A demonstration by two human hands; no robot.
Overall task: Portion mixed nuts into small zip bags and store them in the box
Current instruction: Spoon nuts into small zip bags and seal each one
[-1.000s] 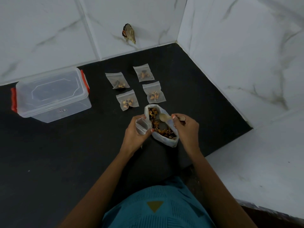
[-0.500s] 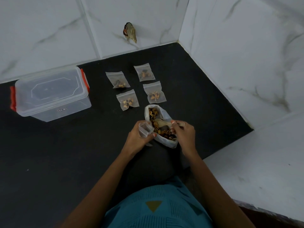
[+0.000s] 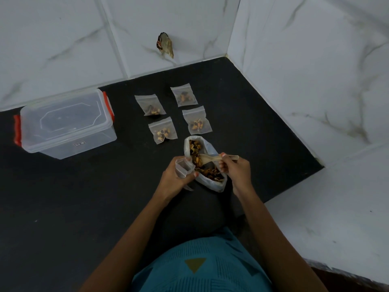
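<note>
The left hand (image 3: 174, 180) curls round an empty small zip bag (image 3: 182, 167), propping its mouth open right against the big nut bag (image 3: 216, 185), I'd guess so that little spills. The right hand (image 3: 235, 171) pinches a spoon (image 3: 212, 158) by its handle, its bowl dipped among the nuts between the hands. Four filled bags (image 3: 196, 121) lie just beyond the hands. The lidded box (image 3: 65, 123) waits well off to the left hand's side, presumably for last.
</note>
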